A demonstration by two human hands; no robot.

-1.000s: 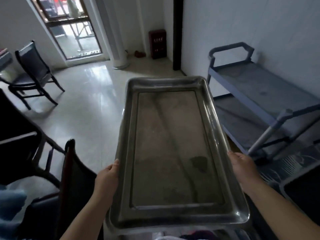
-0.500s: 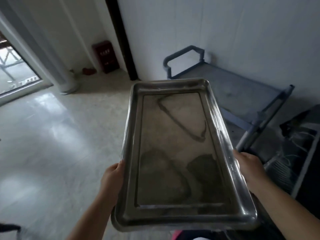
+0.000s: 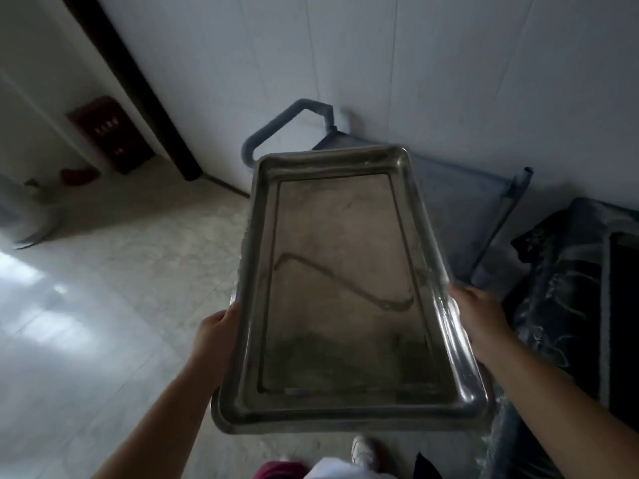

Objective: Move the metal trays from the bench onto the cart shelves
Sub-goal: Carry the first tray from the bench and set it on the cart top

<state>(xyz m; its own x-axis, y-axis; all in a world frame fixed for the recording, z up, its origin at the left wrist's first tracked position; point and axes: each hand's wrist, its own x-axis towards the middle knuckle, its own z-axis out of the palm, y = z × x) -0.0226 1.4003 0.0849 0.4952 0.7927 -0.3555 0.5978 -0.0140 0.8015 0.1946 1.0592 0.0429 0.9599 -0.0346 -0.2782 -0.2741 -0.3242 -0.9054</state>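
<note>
One shallow rectangular metal tray (image 3: 342, 292) is up in the air, carried between two hands. The left hand (image 3: 216, 335) holds one long rim in its grip, the right hand (image 3: 479, 319) the other. The tray's long axis points away toward the single grey-blue cart (image 3: 460, 188) by the wall, its far end over the cart's top shelf.

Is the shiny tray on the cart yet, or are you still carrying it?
Done: nothing shows on the cart top shelf yet. In hand: the left hand and right hand grip the metal tray by its long sides, in the air in front of the cart. Left: set it on a shelf.
</note>
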